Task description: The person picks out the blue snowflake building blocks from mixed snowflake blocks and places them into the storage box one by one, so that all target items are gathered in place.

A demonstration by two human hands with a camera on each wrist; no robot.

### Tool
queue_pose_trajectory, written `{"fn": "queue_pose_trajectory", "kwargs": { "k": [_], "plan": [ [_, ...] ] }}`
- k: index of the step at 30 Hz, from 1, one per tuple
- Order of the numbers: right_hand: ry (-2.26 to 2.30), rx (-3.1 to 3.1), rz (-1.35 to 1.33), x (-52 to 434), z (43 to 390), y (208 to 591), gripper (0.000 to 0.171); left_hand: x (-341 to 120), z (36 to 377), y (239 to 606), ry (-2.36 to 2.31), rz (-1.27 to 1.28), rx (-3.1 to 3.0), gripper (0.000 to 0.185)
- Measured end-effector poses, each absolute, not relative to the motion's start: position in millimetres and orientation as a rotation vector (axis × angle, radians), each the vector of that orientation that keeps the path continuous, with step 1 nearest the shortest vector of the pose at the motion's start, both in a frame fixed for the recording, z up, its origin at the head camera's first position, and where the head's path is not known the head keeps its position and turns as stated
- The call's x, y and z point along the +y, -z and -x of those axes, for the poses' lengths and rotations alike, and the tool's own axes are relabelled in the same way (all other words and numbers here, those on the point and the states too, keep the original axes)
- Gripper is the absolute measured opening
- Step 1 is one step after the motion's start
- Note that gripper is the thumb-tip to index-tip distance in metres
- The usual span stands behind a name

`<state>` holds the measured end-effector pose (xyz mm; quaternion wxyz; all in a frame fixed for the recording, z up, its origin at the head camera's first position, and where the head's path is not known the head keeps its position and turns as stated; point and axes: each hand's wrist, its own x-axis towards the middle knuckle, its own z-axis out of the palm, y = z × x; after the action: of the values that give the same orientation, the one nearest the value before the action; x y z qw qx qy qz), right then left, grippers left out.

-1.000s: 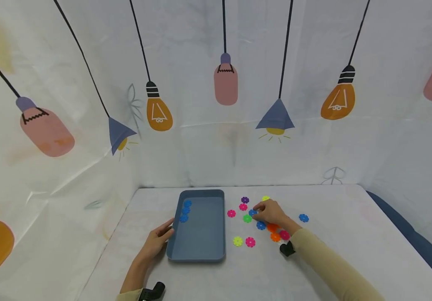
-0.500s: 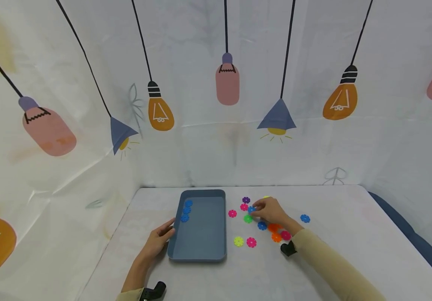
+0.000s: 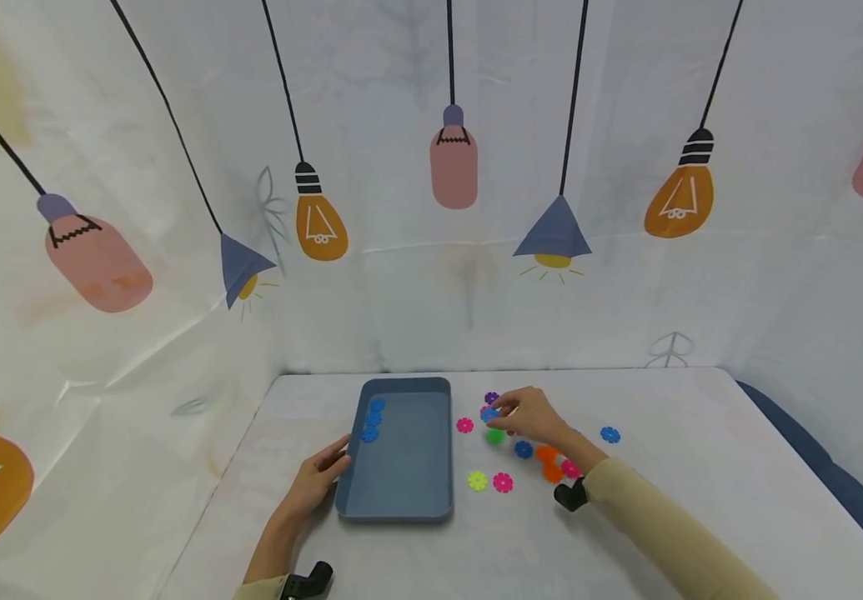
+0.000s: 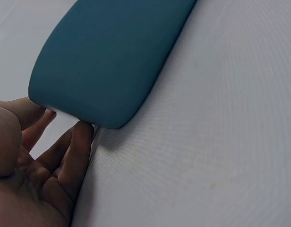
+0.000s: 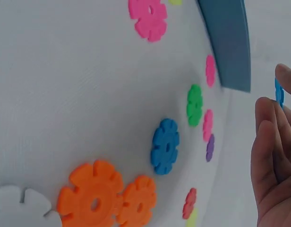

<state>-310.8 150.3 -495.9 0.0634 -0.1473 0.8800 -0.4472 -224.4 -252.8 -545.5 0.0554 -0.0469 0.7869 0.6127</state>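
Note:
My left hand (image 3: 313, 482) holds the left edge of a blue-grey tray (image 3: 399, 479), thumb and fingertips at its rim, as the left wrist view also shows of the tray (image 4: 107, 61). Three blue flower-shaped discs (image 3: 374, 419) lie inside along the tray's upper left. Thumb and fingertips of my right hand (image 3: 534, 417) pinch another blue flower-shaped disc (image 5: 278, 92), raised over the table right of the tray. Below that hand are a green disc (image 3: 494, 437) and a blue disc (image 3: 524, 450) on the table.
Pink (image 3: 503, 482), yellow (image 3: 478, 481), purple (image 3: 492, 398) and orange discs (image 5: 92, 194) are scattered right of the tray. A white disc (image 5: 20, 208) shows in the right wrist view. A lone blue disc (image 3: 610, 435) lies farther right. A patterned sheet (image 3: 386, 308) hangs behind the table.
My right hand has lifted the blue disc off the table and moved a little left toward the tray with it. The left hand and tray have stayed put.

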Motion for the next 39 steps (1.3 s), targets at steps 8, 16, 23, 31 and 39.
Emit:
{"fn": "queue_pose_trajectory", "kwargs": {
  "k": [8,16,23,31,39],
  "plan": [
    [1.350,2.681,0.514,136.9,302.3,486.8,0.031,-251.7,222.4,542.7,-1.880,0.137,2.376,0.050],
    [1.373,2.614,0.652,121.0,298.0,489.4,0.034,-251.0,222.5,541.9,-1.884,0.136,2.388,0.049],
    [1.362,2.615,0.750,105.0,296.1,490.9,0.029,-250.2,223.2,543.1,-1.887,0.123,2.385,0.048],
    [1.339,2.579,0.868,89.1,299.6,488.4,0.033,-249.5,223.1,542.5,-1.874,0.128,2.395,0.049],
    [1.375,2.536,0.865,69.9,301.7,488.6,0.038,-248.6,221.7,541.7,-1.872,0.122,2.403,0.049]
  ]
}}
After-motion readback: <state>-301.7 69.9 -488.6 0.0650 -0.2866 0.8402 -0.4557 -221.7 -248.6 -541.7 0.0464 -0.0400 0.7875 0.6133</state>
